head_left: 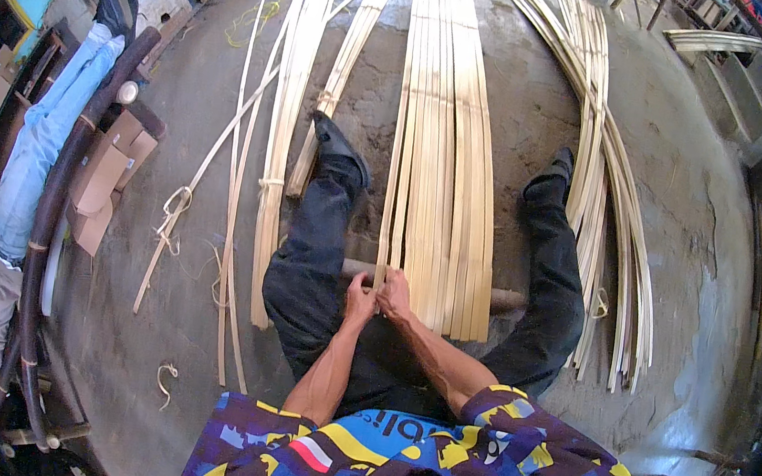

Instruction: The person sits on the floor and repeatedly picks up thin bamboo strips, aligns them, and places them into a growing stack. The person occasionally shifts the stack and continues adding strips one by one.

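We sit on the floor, our left hand (360, 295) and right hand (393, 295) both pinching the near end of one bamboo strip (397, 144) between our legs. It looks light, springy and sharp-edged, best gripped near its end.

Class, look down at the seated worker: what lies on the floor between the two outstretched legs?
In the head view, a flat row of bamboo strips lies side by side between the legs, its near end held by both hands, left hand and right hand.
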`<state>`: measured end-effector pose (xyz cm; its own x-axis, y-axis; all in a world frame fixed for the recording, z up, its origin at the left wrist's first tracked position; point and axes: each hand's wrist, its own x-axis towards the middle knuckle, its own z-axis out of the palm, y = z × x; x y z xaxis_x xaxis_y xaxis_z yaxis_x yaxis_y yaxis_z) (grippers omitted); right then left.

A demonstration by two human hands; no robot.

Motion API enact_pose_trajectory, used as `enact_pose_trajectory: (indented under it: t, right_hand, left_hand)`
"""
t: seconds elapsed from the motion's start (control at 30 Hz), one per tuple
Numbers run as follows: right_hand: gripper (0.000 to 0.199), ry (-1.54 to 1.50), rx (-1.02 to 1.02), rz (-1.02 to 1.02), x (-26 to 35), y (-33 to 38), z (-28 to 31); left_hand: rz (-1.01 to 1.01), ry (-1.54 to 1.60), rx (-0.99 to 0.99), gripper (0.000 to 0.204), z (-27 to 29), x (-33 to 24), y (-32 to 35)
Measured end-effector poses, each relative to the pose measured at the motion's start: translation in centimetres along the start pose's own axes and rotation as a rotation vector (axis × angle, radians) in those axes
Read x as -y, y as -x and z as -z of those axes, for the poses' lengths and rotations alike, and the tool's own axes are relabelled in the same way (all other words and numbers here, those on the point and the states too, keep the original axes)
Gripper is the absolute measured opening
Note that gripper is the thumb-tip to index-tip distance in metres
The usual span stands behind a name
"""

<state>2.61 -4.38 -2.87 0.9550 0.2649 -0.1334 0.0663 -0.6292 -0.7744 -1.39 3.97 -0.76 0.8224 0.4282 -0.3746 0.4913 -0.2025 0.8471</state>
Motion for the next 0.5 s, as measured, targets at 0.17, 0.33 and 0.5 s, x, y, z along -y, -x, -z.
enact_pose_trajectory:
  t: [0.17, 0.33, 0.5]
  right_hand:
    - [0.041, 0.039, -0.031, 0.009, 0.4, 1.5, 1.1]
    - [0.037, 0.076, -0.133, 0.046, 0.7, 2.2, 2.5]
    - [0.031, 0.039, -0.072, 0.05, 0.5, 1.8, 2.7]
  left_hand:
    - [-0.193, -0.177, 0.109, 0.046, -0.3, 0.3, -0.1]
    - [-0.152, -0.202, 0.223, 0.046, -0.6, 0.7, -0.2]
    - [-0.235, -0.166, 0.166, 0.05, -1.3, 1.1, 0.1]
